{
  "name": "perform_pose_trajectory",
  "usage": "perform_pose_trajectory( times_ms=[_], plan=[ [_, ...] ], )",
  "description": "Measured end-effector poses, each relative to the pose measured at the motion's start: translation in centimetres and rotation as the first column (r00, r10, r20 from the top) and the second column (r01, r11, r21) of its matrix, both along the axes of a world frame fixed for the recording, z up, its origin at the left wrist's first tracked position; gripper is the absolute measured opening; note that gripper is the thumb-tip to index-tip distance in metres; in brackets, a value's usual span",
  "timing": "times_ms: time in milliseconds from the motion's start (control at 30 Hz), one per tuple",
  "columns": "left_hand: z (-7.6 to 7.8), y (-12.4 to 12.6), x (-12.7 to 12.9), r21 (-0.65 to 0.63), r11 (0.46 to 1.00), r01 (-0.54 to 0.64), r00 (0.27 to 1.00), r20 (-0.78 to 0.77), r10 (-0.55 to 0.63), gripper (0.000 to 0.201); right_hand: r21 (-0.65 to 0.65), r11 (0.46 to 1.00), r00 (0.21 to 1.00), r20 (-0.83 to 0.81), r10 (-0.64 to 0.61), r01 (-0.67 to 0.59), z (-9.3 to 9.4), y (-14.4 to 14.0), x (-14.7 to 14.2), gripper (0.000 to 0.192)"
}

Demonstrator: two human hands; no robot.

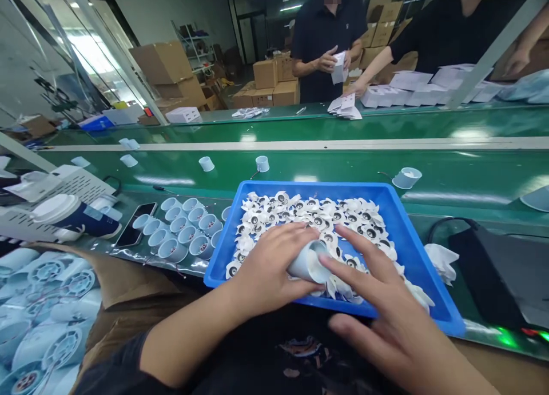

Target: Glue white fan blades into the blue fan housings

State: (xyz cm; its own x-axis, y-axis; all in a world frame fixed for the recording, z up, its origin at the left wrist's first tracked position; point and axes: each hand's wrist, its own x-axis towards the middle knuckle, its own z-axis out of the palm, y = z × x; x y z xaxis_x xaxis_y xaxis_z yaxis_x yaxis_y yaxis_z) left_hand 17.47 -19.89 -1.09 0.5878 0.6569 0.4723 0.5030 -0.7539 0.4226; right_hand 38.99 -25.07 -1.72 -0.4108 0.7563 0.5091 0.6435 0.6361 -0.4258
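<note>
— What are the hands doing?
— The left hand (268, 269) grips a small pale-blue plastic cup (309, 262) on its side; the right hand (386, 309), fingers spread, touches its rim.
— Where?
— Over the blue plastic tray (398, 218) of white fan parts (317, 212) on the green counter (450, 180).

bare hands (274, 269), dark, perhaps black, short sleeve.

You are on a factory assembly line. A long green conveyor belt (326, 166) runs in front of you, with small white cups (261, 163) riding on it. A blue tray (412, 240) holds many identical white parts, stacked cardboard boxes (266, 83) fill the back, and co-workers (326, 40) across the belt fold white cartons (386, 95).
</note>
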Motion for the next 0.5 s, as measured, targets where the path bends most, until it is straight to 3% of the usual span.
perform_pose_trajectory(
  times_ms=[67,133,200,333,367,433,500],
  plan=[
    [0.7,1.3,0.6,0.040,0.998,0.043,0.998,-0.049,-0.041,0.064,0.067,0.996,0.997,0.056,-0.061,0.057,-0.3,0.0,0.8,0.043],
    [1.4,2.8,1.0,0.042,0.999,-0.010,0.994,-0.104,0.014,0.064,0.087,0.987,0.990,0.009,-0.138,0.137,-0.4,0.0,1.7,0.026],
    [1.9,4.3,1.5,0.011,0.998,-0.054,0.988,-0.144,0.055,0.065,0.102,0.974,0.978,-0.057,-0.200,0.204,-0.5,0.0,2.2,0.021],
    [2.2,5.5,2.4,0.037,0.998,0.056,0.986,-0.156,-0.050,0.056,0.106,0.966,0.970,0.033,-0.241,0.237,-0.8,0.7,1.4,0.058],
    [2.1,5.4,2.6,0.061,0.995,0.084,0.985,-0.155,-0.074,0.052,0.118,0.959,0.963,0.047,-0.265,0.258,-0.8,0.9,1.1,0.058],
    [2.1,5.3,2.6,0.093,0.989,0.112,0.983,-0.158,-0.097,0.046,0.160,0.945,0.958,-0.006,-0.288,0.285,-0.6,1.2,0.8,0.036],
    [2.3,6.0,2.5,0.085,0.990,0.109,0.981,-0.170,-0.093,0.046,0.229,0.944,0.970,-0.109,-0.218,0.238,-0.1,0.9,1.4,0.014]
  ],
)
